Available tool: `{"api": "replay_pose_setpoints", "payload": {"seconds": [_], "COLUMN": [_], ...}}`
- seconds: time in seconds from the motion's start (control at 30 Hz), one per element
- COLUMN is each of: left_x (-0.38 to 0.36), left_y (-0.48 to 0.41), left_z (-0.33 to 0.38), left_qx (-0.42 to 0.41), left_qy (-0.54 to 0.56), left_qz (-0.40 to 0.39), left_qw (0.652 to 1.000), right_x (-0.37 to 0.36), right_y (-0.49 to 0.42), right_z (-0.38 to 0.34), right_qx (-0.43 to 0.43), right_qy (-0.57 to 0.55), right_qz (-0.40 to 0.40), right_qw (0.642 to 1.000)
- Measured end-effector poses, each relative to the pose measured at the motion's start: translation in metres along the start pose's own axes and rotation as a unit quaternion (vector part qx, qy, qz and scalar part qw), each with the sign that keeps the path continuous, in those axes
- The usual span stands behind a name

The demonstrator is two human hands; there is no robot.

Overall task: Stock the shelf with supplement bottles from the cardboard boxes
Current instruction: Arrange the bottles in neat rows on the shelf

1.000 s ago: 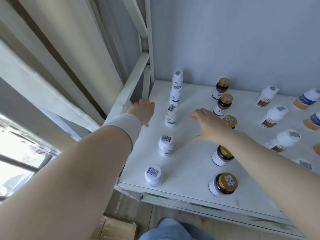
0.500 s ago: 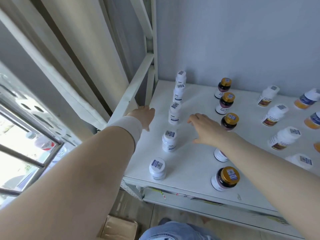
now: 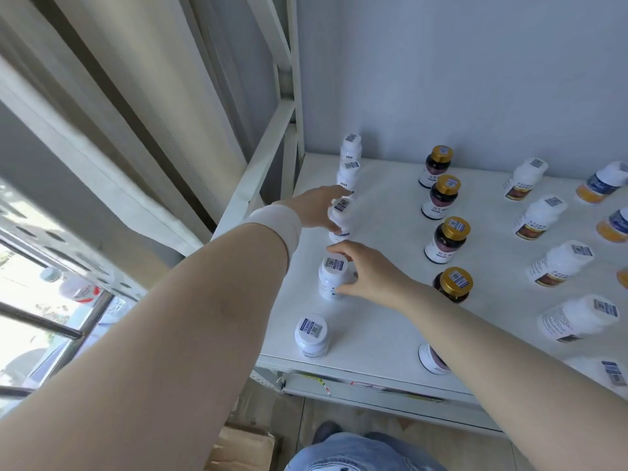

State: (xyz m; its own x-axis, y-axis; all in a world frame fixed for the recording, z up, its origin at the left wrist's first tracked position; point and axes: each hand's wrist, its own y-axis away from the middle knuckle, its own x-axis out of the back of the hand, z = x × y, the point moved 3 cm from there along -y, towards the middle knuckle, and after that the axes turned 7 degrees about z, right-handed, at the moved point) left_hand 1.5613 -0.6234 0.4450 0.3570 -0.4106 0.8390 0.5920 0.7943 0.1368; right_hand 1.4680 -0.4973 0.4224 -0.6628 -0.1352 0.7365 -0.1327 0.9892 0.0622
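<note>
A white shelf (image 3: 380,321) holds rows of supplement bottles. Along its left side runs a row of small white bottles. My left hand (image 3: 317,207) is wrapped around the third small white bottle (image 3: 339,215) from the back. My right hand (image 3: 365,271) grips the side of the fourth small white bottle (image 3: 331,275), thumb low on its label. A fifth small white bottle (image 3: 312,334) stands free near the front edge. To the right is a row of dark bottles with gold caps (image 3: 447,239); my right forearm hides part of it.
Larger white bottles (image 3: 560,263) and orange-bottomed bottles (image 3: 603,183) fill the shelf's right side. The shelf's metal upright (image 3: 289,79) and a diagonal brace rise at the left, with a curtain and window beyond. A cardboard box (image 3: 244,450) lies on the floor below.
Both hands have moved right and inward onto the left row. The left hand has closed on the third bottle, and the right hand has closed on the fourth.
</note>
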Motion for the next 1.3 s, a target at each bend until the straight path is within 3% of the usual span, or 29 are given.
{"api": "replay_pose_setpoints", "payload": {"seconds": [0.13, 0.27, 0.53, 1.07, 1.3], "left_x": [-0.012, -0.023, -0.030, -0.030, -0.028], "left_y": [-0.008, -0.014, -0.017, -0.019, -0.014], "left_z": [-0.016, -0.027, -0.034, -0.027, -0.025], "left_qx": [0.032, 0.040, 0.042, 0.070, 0.074], "left_qy": [0.049, 0.100, 0.152, 0.238, 0.233], "left_qz": [-0.010, 0.037, 0.053, 0.078, 0.054], "left_qw": [0.998, 0.994, 0.986, 0.966, 0.968], "right_x": [-0.012, -0.020, -0.043, -0.046, -0.044], "right_y": [0.004, 0.006, 0.005, 0.001, 0.002], "right_z": [0.012, 0.018, 0.024, 0.027, 0.027], "right_qx": [-0.042, -0.080, -0.122, -0.136, -0.135], "right_qy": [-0.049, -0.099, -0.131, -0.113, -0.123], "right_qz": [0.015, 0.060, 0.151, 0.118, 0.103], "right_qw": [0.998, 0.990, 0.972, 0.977, 0.978]}}
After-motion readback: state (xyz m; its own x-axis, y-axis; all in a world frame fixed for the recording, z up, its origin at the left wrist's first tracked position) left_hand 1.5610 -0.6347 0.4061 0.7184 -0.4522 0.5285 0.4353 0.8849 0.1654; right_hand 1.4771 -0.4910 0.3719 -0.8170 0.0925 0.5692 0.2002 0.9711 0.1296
